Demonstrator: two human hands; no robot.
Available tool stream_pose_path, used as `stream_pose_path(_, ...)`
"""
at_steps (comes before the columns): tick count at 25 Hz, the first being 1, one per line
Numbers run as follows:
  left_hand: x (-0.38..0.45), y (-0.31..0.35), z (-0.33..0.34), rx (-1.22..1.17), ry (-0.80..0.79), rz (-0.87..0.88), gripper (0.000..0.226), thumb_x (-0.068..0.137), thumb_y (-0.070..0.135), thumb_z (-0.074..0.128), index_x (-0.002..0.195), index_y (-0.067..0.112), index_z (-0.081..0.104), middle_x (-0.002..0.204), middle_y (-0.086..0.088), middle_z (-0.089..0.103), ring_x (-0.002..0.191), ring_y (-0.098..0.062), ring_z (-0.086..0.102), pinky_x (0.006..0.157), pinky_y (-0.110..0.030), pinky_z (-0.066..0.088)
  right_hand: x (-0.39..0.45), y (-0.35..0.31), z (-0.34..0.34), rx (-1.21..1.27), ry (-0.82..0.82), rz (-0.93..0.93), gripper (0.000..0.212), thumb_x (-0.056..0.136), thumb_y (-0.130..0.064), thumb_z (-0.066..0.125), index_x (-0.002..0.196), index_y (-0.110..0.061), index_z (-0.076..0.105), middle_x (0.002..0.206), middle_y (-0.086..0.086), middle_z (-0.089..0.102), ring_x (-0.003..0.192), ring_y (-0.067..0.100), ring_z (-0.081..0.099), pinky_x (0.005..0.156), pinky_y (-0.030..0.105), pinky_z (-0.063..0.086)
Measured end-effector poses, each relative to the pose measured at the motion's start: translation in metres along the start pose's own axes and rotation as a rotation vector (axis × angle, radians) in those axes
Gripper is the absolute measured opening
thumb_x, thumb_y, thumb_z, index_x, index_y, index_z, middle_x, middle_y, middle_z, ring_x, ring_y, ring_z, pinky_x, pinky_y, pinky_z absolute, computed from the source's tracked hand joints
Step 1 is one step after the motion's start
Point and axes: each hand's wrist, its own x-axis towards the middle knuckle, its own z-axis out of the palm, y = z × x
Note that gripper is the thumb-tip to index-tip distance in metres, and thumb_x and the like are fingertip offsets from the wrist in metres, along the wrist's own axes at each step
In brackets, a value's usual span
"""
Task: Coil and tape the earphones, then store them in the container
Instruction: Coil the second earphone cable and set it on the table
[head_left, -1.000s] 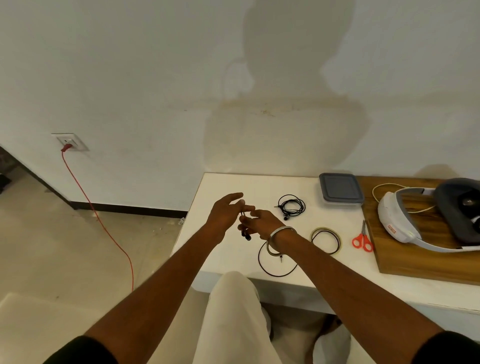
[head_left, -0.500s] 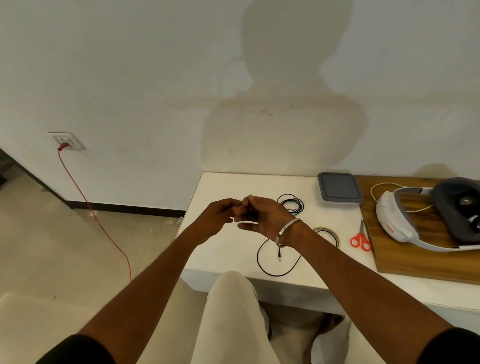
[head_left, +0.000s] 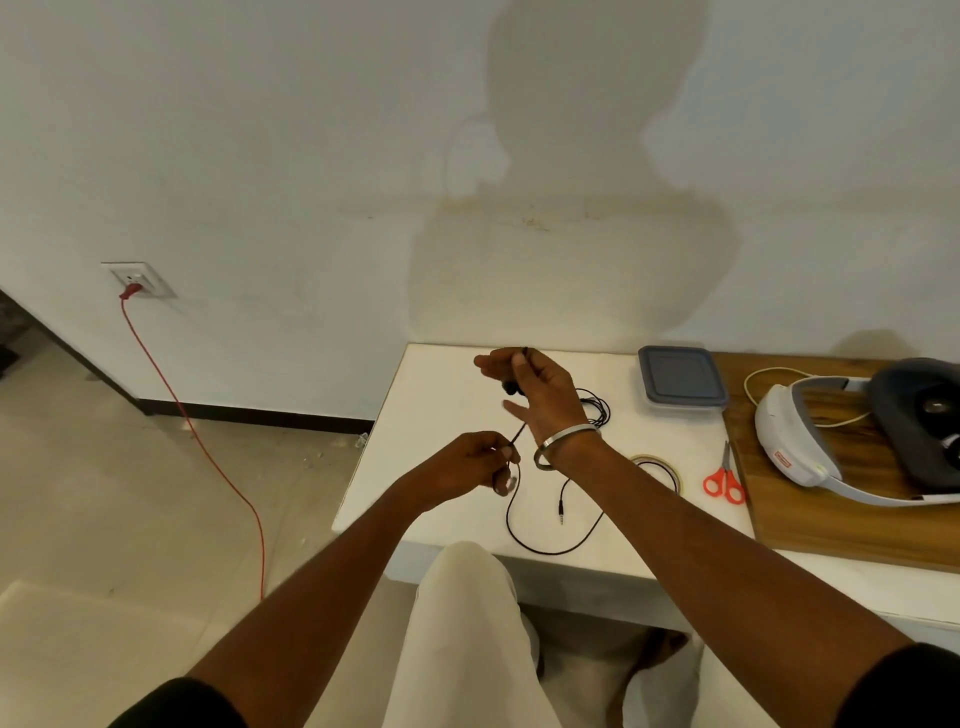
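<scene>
Earphones (head_left: 519, 441) stretch between the two hands above the white bench (head_left: 441, 415). The right hand (head_left: 540, 387), raised and farther from the body, has its fingers loosely curled round the cord near the earbuds, which hang by its palm. The left hand (head_left: 467, 465), lower and nearer, pinches the cord between thumb and fingers. From it the black cord drops to the bench, loops along the near edge and ends in the plug (head_left: 561, 512), lying flat under the right wrist. A metal bangle (head_left: 563, 441) circles that wrist.

A second bundle of earphones (head_left: 597, 408) lies on the bench beyond the right hand, partly hidden by it. The grey-lidded container (head_left: 680, 382) sits shut at the back of the bench, near the wall. A tape roll (head_left: 657, 467) lies just right of the right forearm, which covers part of it, and red-handled scissors (head_left: 724, 478) lie beside it.

On a wooden board (head_left: 831, 514) to the right rests a white and grey headset (head_left: 810, 441); it carries a small red label, too small to read. A yellowish cable (head_left: 779, 376) curls behind it. A red cable (head_left: 208, 452) runs from a wall socket (head_left: 137, 280) down to the floor on the left.
</scene>
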Motion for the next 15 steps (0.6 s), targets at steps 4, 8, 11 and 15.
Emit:
stream_pose_path(4,0.000,0.000,-0.007,0.164,0.047,-0.017,0.023,0.098,0.027,0.048,0.095,0.015,0.068,0.071,-0.006,0.057,0.062,-0.019,0.057,0.069,-0.036,0.054,0.007,0.012,-0.021,-0.530,-0.125,-0.175,0.025,0.098,-0.019,0.041,0.096,-0.023,0.066,0.098,-0.005,0.073,0.099,0.008,0.065,0.089,0.032,0.047)
stream_pose_path(8,-0.003,0.001,-0.014,0.284,0.086,0.018,0.020,0.094,0.025,0.053,0.093,0.021,0.072,0.067,0.000,0.057,0.065,-0.012,0.056,0.057,-0.024,0.051,0.008,0.025,-0.038,-1.123,-0.326,-0.066,0.027,0.099,-0.032,0.037,0.106,-0.035,0.063,0.100,-0.015,0.071,0.107,0.009,0.061,0.108,0.061,0.021)
stream_pose_path(11,-0.003,-0.003,-0.021,0.370,0.089,0.037,0.015,0.091,0.030,0.058,0.092,0.023,0.072,0.063,-0.005,0.054,0.058,-0.012,0.050,0.056,-0.024,0.053,0.004,0.023,-0.038,-1.370,-0.357,0.009,0.030,0.100,-0.029,0.033,0.114,-0.033,0.059,0.106,-0.014,0.070,0.114,0.011,0.058,0.111,0.065,-0.003)
stream_pose_path(15,-0.002,-0.007,-0.032,0.427,0.149,0.076,0.014,0.087,0.034,0.065,0.092,0.023,0.072,0.073,-0.012,0.065,0.058,-0.014,0.052,0.058,-0.025,0.051,0.002,0.024,-0.041,-1.498,-0.395,0.043,0.030,0.098,-0.019,0.031,0.105,-0.030,0.059,0.096,-0.012,0.070,0.106,0.012,0.060,0.108,0.066,-0.013)
